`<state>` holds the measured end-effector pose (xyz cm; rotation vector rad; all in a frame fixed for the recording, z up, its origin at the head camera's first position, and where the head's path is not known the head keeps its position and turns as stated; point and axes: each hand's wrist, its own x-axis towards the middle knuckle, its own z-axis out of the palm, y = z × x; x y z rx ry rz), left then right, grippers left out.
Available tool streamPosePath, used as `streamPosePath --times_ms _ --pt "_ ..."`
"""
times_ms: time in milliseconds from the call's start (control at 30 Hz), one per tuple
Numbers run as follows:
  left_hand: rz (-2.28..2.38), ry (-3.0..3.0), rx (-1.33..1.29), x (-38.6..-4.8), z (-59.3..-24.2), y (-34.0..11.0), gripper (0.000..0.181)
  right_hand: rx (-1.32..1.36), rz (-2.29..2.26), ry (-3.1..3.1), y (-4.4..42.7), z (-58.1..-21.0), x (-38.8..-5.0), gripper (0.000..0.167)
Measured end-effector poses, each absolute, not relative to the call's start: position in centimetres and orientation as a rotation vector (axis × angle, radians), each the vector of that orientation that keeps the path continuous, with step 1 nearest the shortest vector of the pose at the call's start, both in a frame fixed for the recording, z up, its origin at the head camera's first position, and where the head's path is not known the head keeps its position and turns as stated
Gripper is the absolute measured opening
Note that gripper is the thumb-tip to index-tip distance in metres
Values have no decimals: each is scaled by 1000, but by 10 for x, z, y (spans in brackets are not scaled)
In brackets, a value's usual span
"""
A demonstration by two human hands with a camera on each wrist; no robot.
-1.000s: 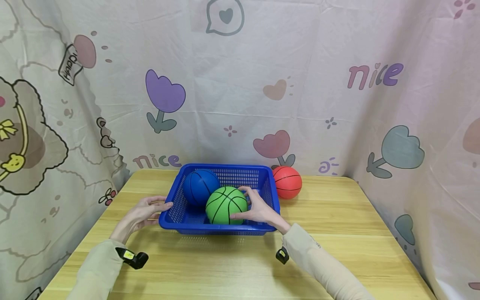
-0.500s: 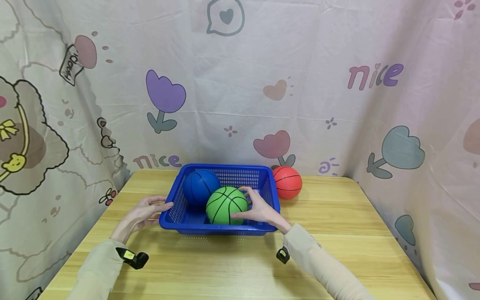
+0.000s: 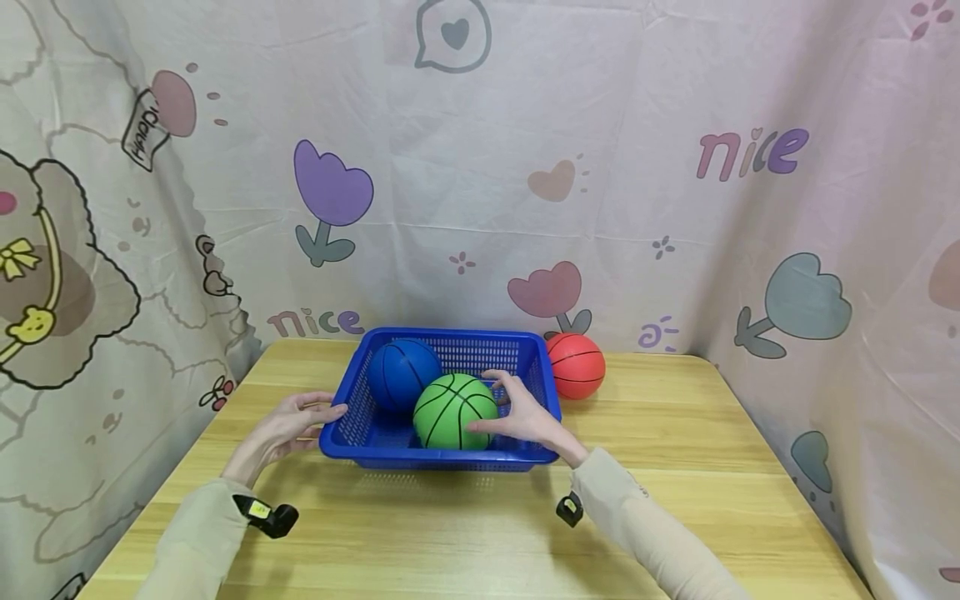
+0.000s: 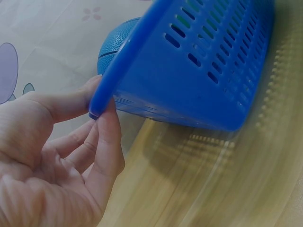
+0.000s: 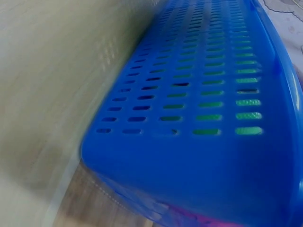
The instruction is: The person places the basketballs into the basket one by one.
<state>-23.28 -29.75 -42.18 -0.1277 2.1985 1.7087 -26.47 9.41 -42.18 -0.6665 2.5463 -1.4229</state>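
A blue plastic basket [image 3: 442,456] with slotted sides stands on the table, holding a blue ball [image 3: 401,367] at its left and a green ball [image 3: 450,412] near its front, both with basketball-style lines. My left hand [image 3: 288,427] pinches the basket's left rim between thumb and fingers, which the left wrist view shows closely. Inside the basket, my right hand [image 3: 522,414] is at the green ball's right side, thumb in front and fingers spread loosely. Whether it still touches the ball is unclear. The right wrist view shows only the basket's slotted wall [image 5: 189,94], not the hand.
A red ball [image 3: 576,367] sits on the wooden table [image 3: 660,467] just outside the basket's right back corner. Behind the table hangs a printed curtain [image 3: 465,167], with more cloth at both sides.
My right hand has eased slightly to the right, its thumb covering less of the green ball. The balls, the basket and my left hand keep their places.
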Motion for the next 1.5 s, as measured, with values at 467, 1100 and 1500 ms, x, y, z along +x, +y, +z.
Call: streamPosePath --times_ms 467,1100,1500 --pt "1719 2192 -134 -233 -421 -298 80 -329 -2228 2759 157 -413 -317 47" --pt "1730 2190 -140 -233 -422 -296 82 33 -1656 3001 201 -445 -331 66" --pt "1740 2166 -119 -234 -421 -297 80 321 -1737 2935 201 -449 -328 70"
